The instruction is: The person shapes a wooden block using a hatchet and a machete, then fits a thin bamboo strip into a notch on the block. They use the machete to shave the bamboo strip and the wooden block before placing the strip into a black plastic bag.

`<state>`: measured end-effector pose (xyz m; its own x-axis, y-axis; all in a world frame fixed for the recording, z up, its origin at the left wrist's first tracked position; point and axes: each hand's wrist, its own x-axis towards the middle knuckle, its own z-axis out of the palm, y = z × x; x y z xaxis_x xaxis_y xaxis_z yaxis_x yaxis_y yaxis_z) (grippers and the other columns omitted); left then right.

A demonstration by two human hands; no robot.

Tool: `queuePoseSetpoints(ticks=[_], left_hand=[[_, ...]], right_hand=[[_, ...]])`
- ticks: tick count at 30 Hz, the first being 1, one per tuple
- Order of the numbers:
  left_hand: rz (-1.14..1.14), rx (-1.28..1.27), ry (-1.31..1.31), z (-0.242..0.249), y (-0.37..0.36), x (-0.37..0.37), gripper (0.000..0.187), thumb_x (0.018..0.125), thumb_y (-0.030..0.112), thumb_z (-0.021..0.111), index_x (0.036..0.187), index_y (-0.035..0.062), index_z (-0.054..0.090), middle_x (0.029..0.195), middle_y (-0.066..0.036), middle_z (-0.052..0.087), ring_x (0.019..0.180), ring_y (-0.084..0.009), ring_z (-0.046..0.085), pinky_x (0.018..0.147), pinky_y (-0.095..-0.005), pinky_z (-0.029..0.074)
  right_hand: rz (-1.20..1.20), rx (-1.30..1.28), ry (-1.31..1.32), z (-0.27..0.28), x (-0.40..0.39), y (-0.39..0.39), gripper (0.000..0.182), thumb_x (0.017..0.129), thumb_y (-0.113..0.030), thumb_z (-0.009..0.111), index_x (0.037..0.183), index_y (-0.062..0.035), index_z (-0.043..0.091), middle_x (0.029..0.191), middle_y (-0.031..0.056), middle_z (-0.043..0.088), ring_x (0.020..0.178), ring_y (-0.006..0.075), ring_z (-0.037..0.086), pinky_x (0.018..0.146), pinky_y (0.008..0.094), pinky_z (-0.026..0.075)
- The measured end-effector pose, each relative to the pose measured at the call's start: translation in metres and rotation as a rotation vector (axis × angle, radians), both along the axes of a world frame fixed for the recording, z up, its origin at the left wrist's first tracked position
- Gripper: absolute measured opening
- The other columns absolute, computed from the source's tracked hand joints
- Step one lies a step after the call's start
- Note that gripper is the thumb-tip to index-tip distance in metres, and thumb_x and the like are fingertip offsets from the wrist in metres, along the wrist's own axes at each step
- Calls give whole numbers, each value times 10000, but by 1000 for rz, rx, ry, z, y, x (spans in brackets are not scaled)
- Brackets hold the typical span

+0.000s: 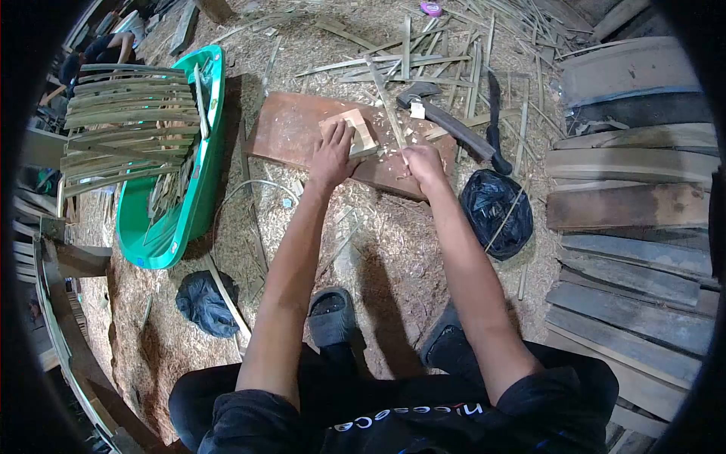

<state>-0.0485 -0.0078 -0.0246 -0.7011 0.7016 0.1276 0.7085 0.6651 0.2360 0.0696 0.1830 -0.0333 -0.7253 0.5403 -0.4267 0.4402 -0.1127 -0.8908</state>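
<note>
My left hand [333, 155] holds a pale wooden block [363, 136], its fingers bent over the block's left side. The block lies on a reddish-brown board [280, 125] on the ground. Pinched in my right hand [423, 163] is a thin wooden strip [387, 94], which slants up and away past the block's right side. My fingers partly hide the strip's near end. Right of the board lies a hatchet [461, 130], its head toward the far side. A long dark-bladed knife [494, 117] rests beyond the hatchet handle.
A green tub [215, 98] at left carries many slats [128, 121]. Black plastic bags [495, 212] lie on the shavings-covered ground [393, 250]. Loose strips [454, 60] are scattered at the far side. Weathered planks [628, 166] line the right. Another person [106, 49] is at upper left.
</note>
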Motion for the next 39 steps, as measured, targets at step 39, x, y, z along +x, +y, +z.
queuePoseSetpoints(ticks=[39], left_hand=[[544, 1129, -705, -44, 18, 4, 593, 1067, 442, 300, 1361, -41, 477, 1183, -151, 609, 953, -209, 581, 801, -378, 490]], right_hand=[[-57, 17, 200, -3, -27, -6, 232, 967, -167, 622, 1069, 15, 725, 890, 57, 728, 770, 111, 630, 716, 262, 487]])
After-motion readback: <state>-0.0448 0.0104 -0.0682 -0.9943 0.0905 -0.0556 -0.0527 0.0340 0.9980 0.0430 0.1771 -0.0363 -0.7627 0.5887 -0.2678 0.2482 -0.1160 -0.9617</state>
